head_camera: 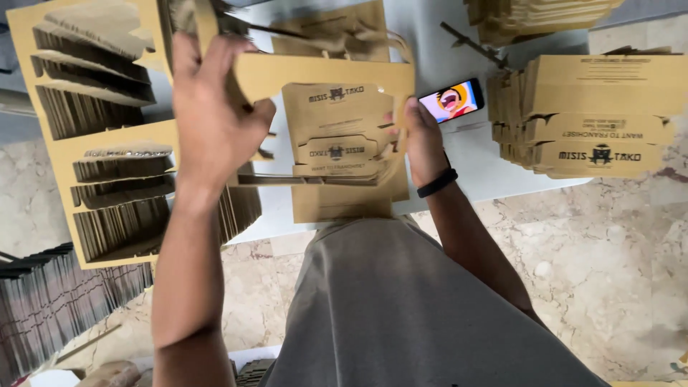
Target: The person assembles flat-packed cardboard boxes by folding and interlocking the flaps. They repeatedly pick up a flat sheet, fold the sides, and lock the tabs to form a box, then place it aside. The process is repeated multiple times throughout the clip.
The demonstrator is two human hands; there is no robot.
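While both hands work at the same piece, the left hand (215, 107) is closed on the top left edge of a flat brown cardboard box blank (337, 122), its fingers curled over the edge and its thumb pressed against the near face. The right hand (423, 140) grips the blank's right edge, fingers wrapped behind the card, and a black wristband (437, 183) sits just below it. The blank hangs between the two sets of fingers, held up over a white table (494, 172), with its folded flaps and dark print facing the camera. Just beyond the right fingertips lies a phone (453, 100) with a bright cartoon picture on its screen. Farther out on that side stands a stack of folded boxes (595, 122). Outward from the left fingers, open cartons (107, 136) hold packed flat blanks on edge.
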